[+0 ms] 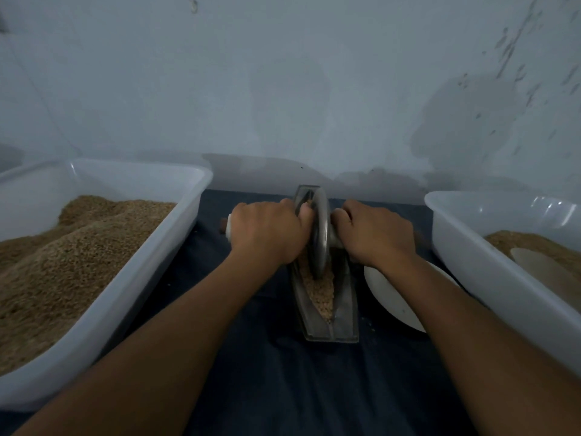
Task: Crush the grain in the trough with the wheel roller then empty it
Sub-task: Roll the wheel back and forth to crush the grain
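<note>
A narrow metal trough [344, 313] lies lengthwise on the dark cloth in the middle, with brown grain [319, 294] along its groove. A grey metal wheel roller [320, 234] stands upright in the groove, about midway along the trough. My left hand [267, 234] grips the axle handle on the wheel's left side, where a pale handle end sticks out past my knuckles. My right hand [377, 236] grips the handle on the right side. Both fists hide most of the axle.
A large white tub [176, 234] heaped with grain stands at the left. Another white tub [490, 278] at the right holds grain and a pale scoop-like piece [544, 265]. A white plate [390, 297] lies between trough and right tub. A wall rises just behind.
</note>
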The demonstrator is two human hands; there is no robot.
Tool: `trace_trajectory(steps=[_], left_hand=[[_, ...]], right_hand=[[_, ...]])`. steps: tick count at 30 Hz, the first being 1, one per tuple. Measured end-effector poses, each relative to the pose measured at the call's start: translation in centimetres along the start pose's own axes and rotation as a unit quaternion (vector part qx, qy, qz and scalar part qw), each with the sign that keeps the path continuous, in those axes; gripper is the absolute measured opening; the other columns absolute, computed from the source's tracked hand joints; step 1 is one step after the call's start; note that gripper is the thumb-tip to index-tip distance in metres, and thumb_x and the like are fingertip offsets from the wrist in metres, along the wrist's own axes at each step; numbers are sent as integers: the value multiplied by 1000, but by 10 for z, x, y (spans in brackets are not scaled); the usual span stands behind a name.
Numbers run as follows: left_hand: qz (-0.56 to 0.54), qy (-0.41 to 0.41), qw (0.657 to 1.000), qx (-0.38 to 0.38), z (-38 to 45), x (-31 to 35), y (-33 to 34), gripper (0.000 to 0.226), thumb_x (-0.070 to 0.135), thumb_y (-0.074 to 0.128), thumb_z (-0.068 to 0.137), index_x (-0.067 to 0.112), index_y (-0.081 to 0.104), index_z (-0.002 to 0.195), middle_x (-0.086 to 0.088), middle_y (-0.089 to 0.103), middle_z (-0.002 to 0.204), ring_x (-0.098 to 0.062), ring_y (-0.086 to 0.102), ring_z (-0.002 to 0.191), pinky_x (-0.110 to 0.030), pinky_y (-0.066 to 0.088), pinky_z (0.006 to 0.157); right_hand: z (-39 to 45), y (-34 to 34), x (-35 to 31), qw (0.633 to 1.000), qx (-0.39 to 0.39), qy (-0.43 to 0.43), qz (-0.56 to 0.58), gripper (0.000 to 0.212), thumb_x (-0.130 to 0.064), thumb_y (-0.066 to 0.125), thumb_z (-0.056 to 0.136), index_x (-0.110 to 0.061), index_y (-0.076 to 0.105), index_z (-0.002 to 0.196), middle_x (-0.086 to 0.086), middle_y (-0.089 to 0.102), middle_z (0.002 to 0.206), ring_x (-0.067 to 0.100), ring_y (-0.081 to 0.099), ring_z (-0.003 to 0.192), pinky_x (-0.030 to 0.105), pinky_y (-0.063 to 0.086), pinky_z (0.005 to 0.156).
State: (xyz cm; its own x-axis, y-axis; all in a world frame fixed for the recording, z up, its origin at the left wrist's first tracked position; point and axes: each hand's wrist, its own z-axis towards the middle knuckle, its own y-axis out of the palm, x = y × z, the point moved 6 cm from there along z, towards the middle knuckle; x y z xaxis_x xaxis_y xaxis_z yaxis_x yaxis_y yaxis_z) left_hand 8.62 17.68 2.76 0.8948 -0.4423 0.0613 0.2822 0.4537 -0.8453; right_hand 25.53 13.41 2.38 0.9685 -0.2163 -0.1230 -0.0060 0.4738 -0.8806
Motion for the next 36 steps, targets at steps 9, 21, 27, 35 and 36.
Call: trace_trajectory(steps=[9,21,27,35,36], left_hand=[[10,-8,1000,-13,18,0,10,62,55,12,95,22,59,71,0,53,64,-23,49,59,-35,36,61],[1,-15,1000,-4,42,1,15,62,55,16,95,19,59,71,-4,50,64,-29,52,63,-40,52,68],[7,-15,1000,3,53,2,19,59,56,17,94,20,55,67,-2,45,60,-25,45,56,-35,41,58],[7,-22,1000,8,61,0,24,58,55,18,94,21,53,63,-2,47,59,-21,42,52,-30,28,50],[2,-25,1000,7,61,-1,25,57,55,18,94,21,53,63,-2,48,59,-21,42,52,-30,29,50]], right_hand=[[23,8,3,1000,-20,2,-5,49,-59,16,85,-24,49,76,-5,45,69,19,41,61,32,24,54],[52,22,11,997,-69,5,41,53,-59,18,83,-25,59,79,-9,50,71,9,41,61,29,26,54],[68,32,15,991,-124,6,56,51,-59,18,82,-29,59,85,0,54,93,21,44,76,33,30,62],[82,36,12,988,-142,-18,58,41,-51,25,87,-28,58,84,7,63,106,22,46,78,35,34,68],[84,35,11,989,-138,-13,51,43,-54,24,85,-28,59,83,5,60,100,22,46,76,34,34,67]])
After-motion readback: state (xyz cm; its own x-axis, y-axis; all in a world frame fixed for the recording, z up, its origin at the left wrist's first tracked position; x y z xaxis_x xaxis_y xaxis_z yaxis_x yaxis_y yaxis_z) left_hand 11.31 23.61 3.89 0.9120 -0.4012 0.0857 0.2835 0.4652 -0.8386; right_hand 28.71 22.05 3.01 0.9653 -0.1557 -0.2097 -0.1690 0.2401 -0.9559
